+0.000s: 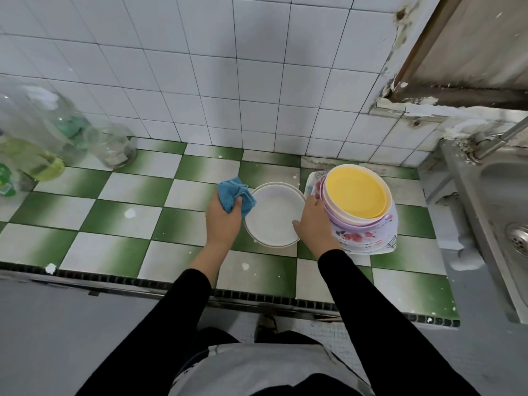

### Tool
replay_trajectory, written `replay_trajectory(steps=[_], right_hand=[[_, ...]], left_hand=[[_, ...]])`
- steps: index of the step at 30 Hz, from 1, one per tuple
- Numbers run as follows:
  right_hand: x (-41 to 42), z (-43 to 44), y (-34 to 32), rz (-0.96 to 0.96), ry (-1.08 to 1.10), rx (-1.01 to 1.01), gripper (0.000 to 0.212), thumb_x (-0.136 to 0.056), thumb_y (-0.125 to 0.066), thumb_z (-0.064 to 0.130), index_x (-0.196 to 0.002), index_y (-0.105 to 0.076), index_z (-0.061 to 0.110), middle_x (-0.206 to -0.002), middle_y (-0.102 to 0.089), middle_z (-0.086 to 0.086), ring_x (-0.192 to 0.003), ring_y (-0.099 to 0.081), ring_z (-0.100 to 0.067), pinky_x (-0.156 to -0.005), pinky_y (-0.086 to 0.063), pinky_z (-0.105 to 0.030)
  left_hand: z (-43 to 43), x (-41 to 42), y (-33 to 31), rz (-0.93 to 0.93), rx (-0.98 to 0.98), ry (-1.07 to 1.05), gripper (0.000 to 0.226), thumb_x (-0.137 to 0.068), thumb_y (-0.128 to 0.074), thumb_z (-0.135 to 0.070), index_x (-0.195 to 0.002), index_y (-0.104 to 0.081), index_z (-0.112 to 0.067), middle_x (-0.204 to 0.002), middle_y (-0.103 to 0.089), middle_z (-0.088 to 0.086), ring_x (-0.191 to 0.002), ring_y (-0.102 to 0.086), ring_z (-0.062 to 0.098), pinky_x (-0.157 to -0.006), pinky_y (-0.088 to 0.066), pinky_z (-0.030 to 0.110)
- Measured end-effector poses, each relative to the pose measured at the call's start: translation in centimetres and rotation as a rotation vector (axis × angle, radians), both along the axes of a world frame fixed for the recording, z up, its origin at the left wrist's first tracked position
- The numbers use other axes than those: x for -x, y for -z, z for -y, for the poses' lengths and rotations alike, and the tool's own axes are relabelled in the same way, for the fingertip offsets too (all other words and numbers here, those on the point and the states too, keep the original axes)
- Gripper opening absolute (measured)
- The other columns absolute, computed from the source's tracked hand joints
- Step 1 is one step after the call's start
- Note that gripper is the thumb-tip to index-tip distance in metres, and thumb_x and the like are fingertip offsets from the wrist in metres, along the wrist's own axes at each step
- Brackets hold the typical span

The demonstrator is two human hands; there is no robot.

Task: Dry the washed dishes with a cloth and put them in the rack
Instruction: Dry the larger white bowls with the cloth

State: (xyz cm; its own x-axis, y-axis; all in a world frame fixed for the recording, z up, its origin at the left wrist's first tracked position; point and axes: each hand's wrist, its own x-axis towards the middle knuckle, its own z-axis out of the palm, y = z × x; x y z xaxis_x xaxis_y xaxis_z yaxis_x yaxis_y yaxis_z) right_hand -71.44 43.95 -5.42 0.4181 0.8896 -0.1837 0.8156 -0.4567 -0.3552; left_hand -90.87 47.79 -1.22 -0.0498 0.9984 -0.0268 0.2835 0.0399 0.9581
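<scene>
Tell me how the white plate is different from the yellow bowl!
The white plate lies on the tiled counter; the yellow bowl tops a stack of dishes. The right hand holds the white plate's rim; no hand holds the yellow bowl. The white plate looks shallower than the yellow bowl. Both are round and face up.

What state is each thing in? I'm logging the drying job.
Cloth: bunched in the left hand.
Plate: flat on the counter, right hand holding its rim.
Dish stack: piled beside the plate, yellow bowl on top.
</scene>
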Motion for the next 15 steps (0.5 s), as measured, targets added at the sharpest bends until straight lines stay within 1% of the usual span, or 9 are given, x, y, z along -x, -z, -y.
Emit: replay_trajectory(steps=[4, 7, 9, 10, 11, 13, 15], right_hand=[[-0.1, 0.2, 0.0, 0.163, 0.031, -0.024, 0.051, -0.092, -0.068, 0.027, -0.133, -0.044, 0.009, -0.128, -0.054, -0.014, -0.114, -0.055, -0.027, -0.094, -0.050, -0.032], [-0.1, -0.2, -0.3, 0.127, 0.031, -0.022, 0.041, -0.095, -0.063, 0.023, -0.130, -0.047, 0.009, -0.123, -0.059, -0.013, -0.108, -0.060, -0.026, -0.089, -0.053, -0.030], [-0.2, -0.5, -0.6, 0.117, 0.039, -0.026, 0.035, -0.098, -0.058, 0.019, -0.130, -0.047, 0.008, -0.121, -0.061, -0.011, -0.104, -0.062, -0.024, -0.084, -0.052, -0.027], [-0.3, -0.6, -0.8, 0.124, 0.034, -0.018, 0.034, -0.099, -0.054, 0.017, -0.131, -0.046, 0.007, -0.121, -0.061, -0.012, -0.104, -0.062, -0.025, -0.083, -0.051, -0.027], [-0.4, -0.7, -1.0, 0.111, 0.035, -0.011, 0.034, -0.100, -0.051, 0.014, -0.132, -0.045, 0.005, -0.122, -0.060, -0.014, -0.106, -0.061, -0.028, -0.085, -0.051, -0.031], [-0.6, -0.9, -1.7, 0.106, 0.005, 0.006, 0.034, -0.098, -0.044, 0.010, -0.131, -0.044, 0.003, -0.121, -0.058, -0.020, -0.108, -0.059, -0.038, -0.087, -0.048, -0.043], [-0.6, -0.7, -2.2, 0.132, -0.035, 0.021, 0.032, -0.098, -0.041, 0.008, -0.130, -0.043, 0.004, -0.118, -0.059, -0.022, -0.107, -0.059, -0.040, -0.086, -0.047, -0.045]], left_hand=[[0.0, 0.0, 0.0, 0.014, 0.002, 0.003, 0.028, -0.096, -0.060, -0.023, -0.121, -0.054, -0.013, -0.106, -0.059, -0.002, -0.094, -0.057, 0.012, -0.064, -0.044, 0.001], [-0.1, 0.0, 0.0, 0.025, -0.004, 0.005, 0.024, -0.096, -0.061, -0.022, -0.118, -0.053, -0.017, -0.106, -0.059, -0.003, -0.095, -0.058, 0.013, -0.066, -0.045, 0.003], [-0.2, 0.1, -0.1, 0.034, -0.007, 0.008, 0.021, -0.096, -0.061, -0.021, -0.115, -0.051, -0.021, -0.105, -0.059, -0.003, -0.096, -0.058, 0.013, -0.071, -0.044, 0.007], [-0.2, 0.1, -0.1, 0.039, -0.004, 0.004, 0.021, -0.096, -0.060, -0.021, -0.115, -0.051, -0.021, -0.105, -0.059, -0.003, -0.096, -0.058, 0.014, -0.072, -0.045, 0.010], [-0.2, 0.2, -0.2, 0.042, -0.001, -0.002, 0.022, -0.096, -0.060, -0.021, -0.116, -0.052, -0.020, -0.105, -0.059, -0.003, -0.097, -0.058, 0.014, -0.074, -0.045, 0.012], [-0.3, 0.2, -0.3, 0.046, 0.004, -0.011, 0.027, -0.097, -0.060, -0.022, -0.122, -0.053, -0.015, -0.106, -0.059, -0.002, -0.098, -0.058, 0.014, -0.072, -0.045, 0.009], [-0.4, 0.2, -0.4, 0.048, 0.005, -0.015, 0.031, -0.097, -0.060, -0.022, -0.125, -0.052, -0.013, -0.107, -0.059, -0.002, -0.098, -0.057, 0.013, -0.070, -0.045, 0.005]])
